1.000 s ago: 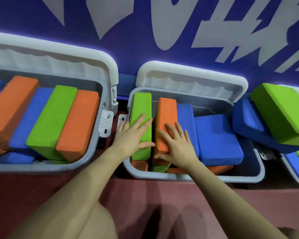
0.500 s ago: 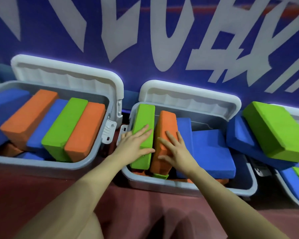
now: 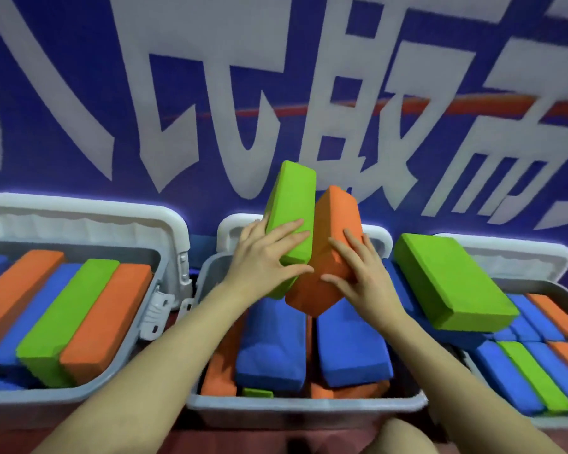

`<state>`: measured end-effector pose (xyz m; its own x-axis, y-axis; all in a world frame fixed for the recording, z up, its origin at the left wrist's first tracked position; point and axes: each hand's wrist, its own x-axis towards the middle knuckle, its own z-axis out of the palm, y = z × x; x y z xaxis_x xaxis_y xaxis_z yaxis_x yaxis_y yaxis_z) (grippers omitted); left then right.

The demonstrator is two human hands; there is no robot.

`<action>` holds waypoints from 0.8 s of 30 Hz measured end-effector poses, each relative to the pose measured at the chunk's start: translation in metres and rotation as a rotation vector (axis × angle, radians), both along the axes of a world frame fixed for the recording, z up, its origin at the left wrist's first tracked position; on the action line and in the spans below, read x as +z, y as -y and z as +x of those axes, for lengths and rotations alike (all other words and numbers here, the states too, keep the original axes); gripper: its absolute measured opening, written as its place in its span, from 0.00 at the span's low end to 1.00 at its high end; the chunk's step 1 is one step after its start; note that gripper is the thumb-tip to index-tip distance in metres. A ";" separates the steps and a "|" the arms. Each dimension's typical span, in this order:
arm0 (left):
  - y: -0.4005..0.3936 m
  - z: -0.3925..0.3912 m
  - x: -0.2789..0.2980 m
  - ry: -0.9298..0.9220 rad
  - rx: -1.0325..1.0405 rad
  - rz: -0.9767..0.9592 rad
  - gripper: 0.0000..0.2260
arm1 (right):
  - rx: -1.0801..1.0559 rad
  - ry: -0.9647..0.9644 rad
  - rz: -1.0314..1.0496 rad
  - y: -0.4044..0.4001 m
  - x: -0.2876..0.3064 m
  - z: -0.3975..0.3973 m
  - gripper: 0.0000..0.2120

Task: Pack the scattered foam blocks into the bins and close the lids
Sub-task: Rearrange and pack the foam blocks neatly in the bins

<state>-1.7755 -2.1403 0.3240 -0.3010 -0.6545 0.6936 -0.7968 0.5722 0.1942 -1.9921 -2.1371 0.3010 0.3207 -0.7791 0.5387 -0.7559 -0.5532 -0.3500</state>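
Note:
My left hand (image 3: 259,260) grips a green foam block (image 3: 291,208) and my right hand (image 3: 364,273) grips an orange foam block (image 3: 336,217). Both blocks are tilted up on end, side by side and touching, raised above the grey middle bin (image 3: 305,406). Under them in that bin lie two blue blocks (image 3: 273,348), with orange and green ones beneath. The middle bin's white lid (image 3: 230,231) stands open behind my hands and is mostly hidden.
A left bin (image 3: 79,394) holds orange, blue and green blocks, its lid (image 3: 79,217) open against the blue wall. A loose green block (image 3: 453,286) lies slanted across the gap to the right bin (image 3: 538,421), which is packed with several blocks. My knee shows at the bottom edge.
Both hands have lifted the green and orange blocks from their slots in the middle bin up to lid height, which uncovers the blue blocks below. The view has tipped upward.

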 end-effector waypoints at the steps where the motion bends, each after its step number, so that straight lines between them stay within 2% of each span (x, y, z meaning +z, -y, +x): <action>1: 0.005 -0.014 0.010 0.022 -0.026 -0.025 0.25 | -0.015 0.013 -0.020 0.000 0.007 -0.013 0.28; 11: 0.040 -0.171 0.071 0.411 -0.286 -0.219 0.23 | -0.231 0.220 -0.195 -0.006 0.041 -0.151 0.28; 13: 0.046 -0.200 0.079 0.439 -0.342 -0.251 0.22 | -0.285 0.276 -0.176 -0.005 0.041 -0.178 0.28; 17: 0.057 -0.249 0.080 0.479 -0.431 -0.271 0.27 | -0.329 0.333 -0.087 -0.011 0.027 -0.218 0.28; 19: 0.064 -0.264 0.070 0.463 -0.472 -0.220 0.31 | -0.381 0.320 -0.071 -0.016 0.018 -0.232 0.28; 21: 0.063 -0.270 0.060 0.421 -0.509 -0.089 0.41 | -0.459 0.269 -0.097 -0.021 0.013 -0.242 0.29; 24: 0.056 -0.274 0.051 0.341 -0.439 0.102 0.49 | -0.489 0.127 -0.131 -0.028 0.007 -0.252 0.34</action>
<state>-2.0493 -2.1962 0.3745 -0.7558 -0.4763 0.4493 -0.5159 0.8558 0.0395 -2.2438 -2.1087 0.3080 -0.1379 -0.7453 0.6523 -0.8932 -0.1911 -0.4071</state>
